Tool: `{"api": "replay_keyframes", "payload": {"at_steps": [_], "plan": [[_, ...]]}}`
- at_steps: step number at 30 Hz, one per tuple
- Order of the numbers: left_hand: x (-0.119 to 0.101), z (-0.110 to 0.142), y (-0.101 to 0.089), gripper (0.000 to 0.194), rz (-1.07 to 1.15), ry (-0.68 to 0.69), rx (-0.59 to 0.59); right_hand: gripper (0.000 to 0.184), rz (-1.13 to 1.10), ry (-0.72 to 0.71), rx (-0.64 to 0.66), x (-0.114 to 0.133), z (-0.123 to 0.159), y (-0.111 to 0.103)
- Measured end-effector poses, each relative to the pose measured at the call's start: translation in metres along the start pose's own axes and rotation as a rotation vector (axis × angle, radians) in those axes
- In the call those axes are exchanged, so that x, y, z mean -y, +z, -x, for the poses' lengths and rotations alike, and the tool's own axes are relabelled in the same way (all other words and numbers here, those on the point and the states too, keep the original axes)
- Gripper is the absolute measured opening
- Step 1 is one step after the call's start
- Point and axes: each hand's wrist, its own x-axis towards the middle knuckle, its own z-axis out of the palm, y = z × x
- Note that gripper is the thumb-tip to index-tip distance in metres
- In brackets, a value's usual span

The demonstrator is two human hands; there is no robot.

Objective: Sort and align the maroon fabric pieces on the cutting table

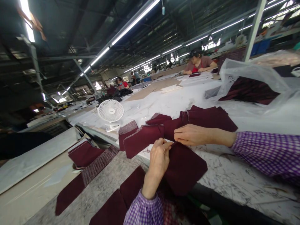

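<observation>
A dark maroon fabric piece (185,165) with angled corners hangs from my two hands near the table's front edge. My left hand (160,153) pinches its upper left edge between thumb and fingers. Close beside it, my right hand (187,134) is closed on the same top edge, fingertips pointing left. Right behind my hands lie overlapping maroon fabric pieces (142,137), with another fanned stack (208,117) farther right. Part of the held fabric's lower edge is lost in shadow.
A small white fan (110,111) stands behind the pieces. To the left lie a maroon stack (85,153) and a strip with a speckled section (100,165). A clear plastic bag (255,78) holds maroon fabric. A co-worker (199,64) sits across the table.
</observation>
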Motion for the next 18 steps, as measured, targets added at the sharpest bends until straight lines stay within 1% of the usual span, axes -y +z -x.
{"api": "replay_keyframes", "payload": {"at_steps": [6, 9, 11, 13, 15, 18], "plan": [[0.005, 0.003, 0.002, 0.034, -0.026, 0.083, -0.006, 0.024, 0.147, -0.034, 0.087, 0.008, 0.002, -0.003], [0.006, 0.003, 0.002, 0.035, -0.068, 0.113, 0.017, 0.023, 0.189, -0.053, 0.053, 0.009, 0.006, -0.002], [0.005, 0.003, 0.001, 0.035, -0.087, 0.110, 0.023, 0.024, 0.192, -0.036, 0.040, 0.007, 0.010, -0.002], [0.004, 0.003, 0.001, 0.036, -0.090, 0.100, 0.022, 0.029, 0.164, 0.029, 0.034, 0.004, 0.013, -0.004], [0.003, 0.003, 0.001, 0.035, -0.085, 0.084, 0.018, 0.034, 0.091, 0.089, -0.004, 0.004, 0.013, -0.009], [-0.002, 0.003, 0.003, 0.035, -0.074, 0.062, 0.012, 0.034, -0.083, 0.114, -0.060, 0.012, 0.009, -0.016]]}}
